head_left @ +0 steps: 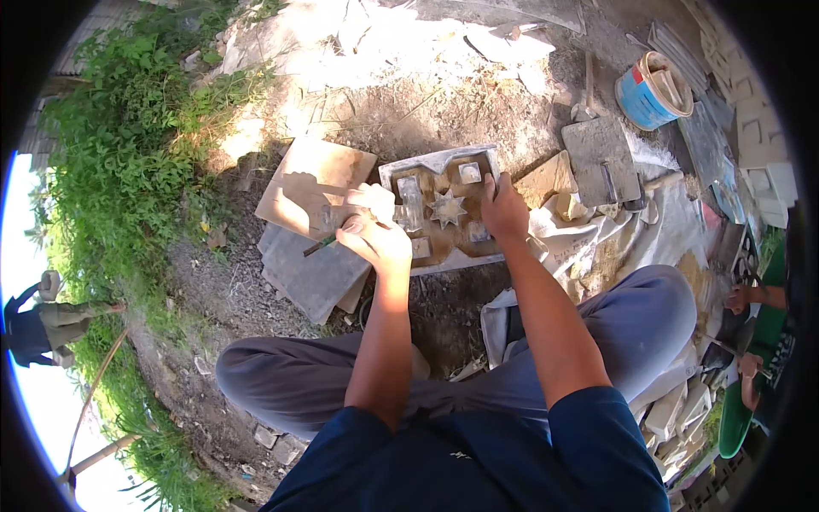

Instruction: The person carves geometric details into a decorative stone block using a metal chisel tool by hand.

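A grey-rimmed mould lies on the ground in front of my crossed legs. Its brown inside has an eight-pointed star in the middle and several raised rectangular blocks around it. My left hand is closed at the mould's left side, pinching a slim tool whose dark green end sticks out to the left. The tool's other end is hidden by my fingers. On the right side, my right hand grips the mould's rim, thumb on top.
A brown board and a grey slab lie left of the mould. To the right are a crumpled sheet, a grey board and a blue-white bucket. Another person's hands show at far right; someone walks at far left.
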### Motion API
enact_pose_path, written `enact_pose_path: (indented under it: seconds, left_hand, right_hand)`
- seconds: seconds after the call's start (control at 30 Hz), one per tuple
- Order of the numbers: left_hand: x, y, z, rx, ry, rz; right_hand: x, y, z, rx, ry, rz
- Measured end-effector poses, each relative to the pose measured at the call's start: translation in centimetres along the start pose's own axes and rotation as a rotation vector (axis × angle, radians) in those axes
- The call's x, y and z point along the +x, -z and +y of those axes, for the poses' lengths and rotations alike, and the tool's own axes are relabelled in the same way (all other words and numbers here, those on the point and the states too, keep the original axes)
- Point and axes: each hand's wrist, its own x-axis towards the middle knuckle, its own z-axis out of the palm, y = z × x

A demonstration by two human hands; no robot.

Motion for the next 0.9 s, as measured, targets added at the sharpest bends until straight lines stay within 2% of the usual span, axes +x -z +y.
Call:
enact_pose_path:
  seconds: [0.03,0.13,0.2,0.23,0.27,0.3,0.4,0.47,0.53,0.67,0.83,0.9]
  left_hand:
    - [-0.2,-0.1,-0.4,0.069,0.046,-0.040]
    - [0.9,0.0,-1.3,0.110,0.166,0.028]
    - [1.4,0.5,-0.9,-0.305,0.184,-0.069]
    - [0.8,0.0,-0.5,-0.117,0.186,-0.030]
    - [0.4,-0.9,-0.5,-0.115,0.196,-0.030]
    - [0.9,-3.2,0.8,-0.056,0.262,0.215]
    - [1.1,-1.5,-0.1,-0.038,0.317,0.318]
    - [0.5,0.2,-1.2,-0.110,0.129,-0.077]
    - [-0.2,-2.9,-0.8,0.067,0.128,0.249]
    - [0.2,-0.8,0.1,-0.080,0.075,0.009]
    - [0.7,-1.6,0.9,0.059,-0.003,0.058]
    - [1.2,-1.0,1.6,0.001,0.009,-0.089]
  right_hand:
    - [-0.3,0.1,0.0,0.000,0.002,-0.006]
    - [0.2,0.2,-0.5,-0.016,-0.040,-0.041]
    - [0.0,0.2,-0.3,0.003,-0.018,-0.021]
    - [0.2,0.3,-0.2,0.000,-0.024,-0.018]
    - [0.2,0.3,-0.2,0.003,-0.024,-0.017]
    - [-0.1,0.3,-0.2,0.006,-0.020,-0.018]
    - [0.1,-0.1,0.0,-0.013,-0.025,-0.009]
    - [0.2,0.4,-0.2,-0.008,-0.027,-0.004]
    - [0.2,0.3,-0.6,0.004,-0.003,0.000]
    - [0.3,0.5,-0.4,-0.015,-0.031,-0.017]
    - [0.1,0.6,-0.6,-0.001,-0.036,-0.039]
    - [0.0,0.6,-0.6,-0.013,-0.041,-0.034]
